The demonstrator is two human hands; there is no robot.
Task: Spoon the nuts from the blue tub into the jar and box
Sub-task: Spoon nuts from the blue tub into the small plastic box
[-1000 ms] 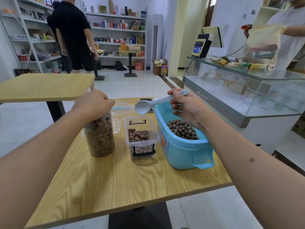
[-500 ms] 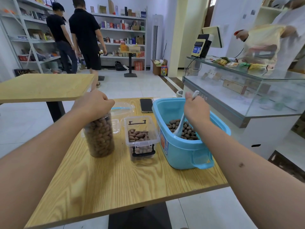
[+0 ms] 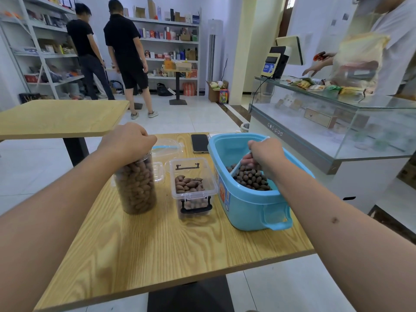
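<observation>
Scooping in the blue tub [image 3: 247, 206]

My right hand [image 3: 264, 154] grips the white spoon [image 3: 244, 164], its bowl down among the nuts [image 3: 252, 179] right under my knuckles. My left hand [image 3: 128, 140] clasps the jar [image 3: 136, 188] top; the box [image 3: 193, 188] sits between jar and tub.

"coolpad" in pale letters on the glass counter's [image 3: 292, 140] grey front edge

On the table [image 3: 157, 255], jar [image 3: 137, 188] left, box [image 3: 193, 188] middle, tub [image 3: 247, 208] right, phone [image 3: 200, 143] behind.
</observation>
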